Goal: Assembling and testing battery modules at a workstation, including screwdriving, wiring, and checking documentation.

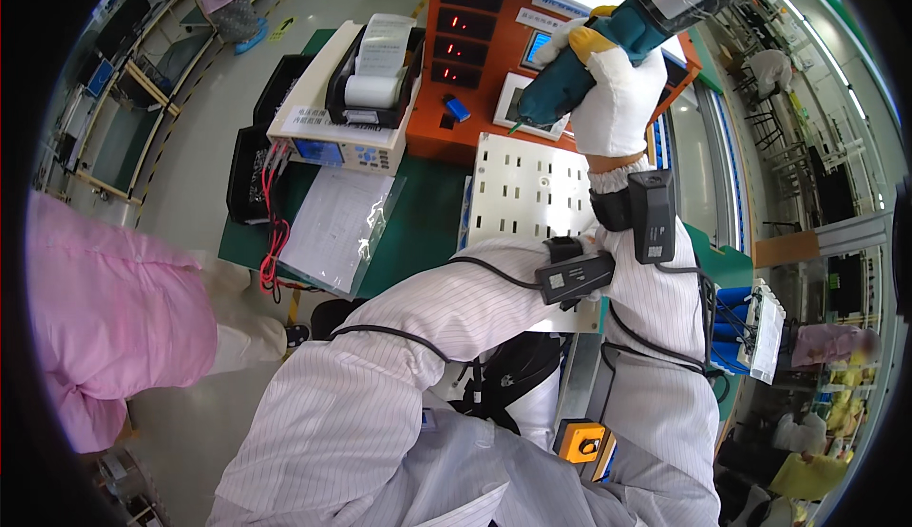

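The right grip [613, 90], in a white glove, is clenched around a teal power screwdriver [627, 33], held tip-down above a white slotted plate [522, 190] on the green counter [427, 214]. The left grip is hidden behind the right forearm; its state cannot be told.

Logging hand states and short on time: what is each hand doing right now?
Right hand: gloved, closed around the teal power screwdriver.
Left hand: hidden behind the right forearm; cannot be told.
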`<state>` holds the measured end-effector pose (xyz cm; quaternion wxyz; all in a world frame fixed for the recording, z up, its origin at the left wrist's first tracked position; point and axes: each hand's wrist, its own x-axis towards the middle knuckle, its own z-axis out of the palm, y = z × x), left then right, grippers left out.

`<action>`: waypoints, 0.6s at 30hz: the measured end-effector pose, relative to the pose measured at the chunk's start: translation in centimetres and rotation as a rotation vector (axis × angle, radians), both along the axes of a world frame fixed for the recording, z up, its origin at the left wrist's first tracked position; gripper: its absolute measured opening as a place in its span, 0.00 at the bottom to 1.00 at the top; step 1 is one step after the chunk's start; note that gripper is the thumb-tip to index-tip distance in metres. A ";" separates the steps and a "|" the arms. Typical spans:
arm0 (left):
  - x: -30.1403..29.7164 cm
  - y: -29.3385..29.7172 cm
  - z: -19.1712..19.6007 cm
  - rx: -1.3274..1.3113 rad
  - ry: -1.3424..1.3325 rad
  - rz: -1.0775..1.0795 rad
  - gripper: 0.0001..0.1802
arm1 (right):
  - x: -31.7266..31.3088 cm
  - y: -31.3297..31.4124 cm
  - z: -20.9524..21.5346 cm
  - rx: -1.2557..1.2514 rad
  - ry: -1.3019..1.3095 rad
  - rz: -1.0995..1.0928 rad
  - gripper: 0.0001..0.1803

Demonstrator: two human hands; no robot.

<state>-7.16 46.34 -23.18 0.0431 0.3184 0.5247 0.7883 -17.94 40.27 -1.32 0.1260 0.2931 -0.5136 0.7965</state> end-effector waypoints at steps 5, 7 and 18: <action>0.9 -0.7 -1.4 0.027 -0.024 -0.007 0.37 | -0.4 -0.8 -1.6 0.134 -0.018 -0.075 0.13; 1.1 -0.8 -1.8 0.037 -0.033 -0.015 0.37 | -0.7 -0.9 -2.1 0.117 -0.027 -0.067 0.12; 1.2 -1.2 -2.6 0.085 -0.050 -0.066 0.39 | -1.1 -2.0 -2.7 0.117 -0.089 -0.010 0.15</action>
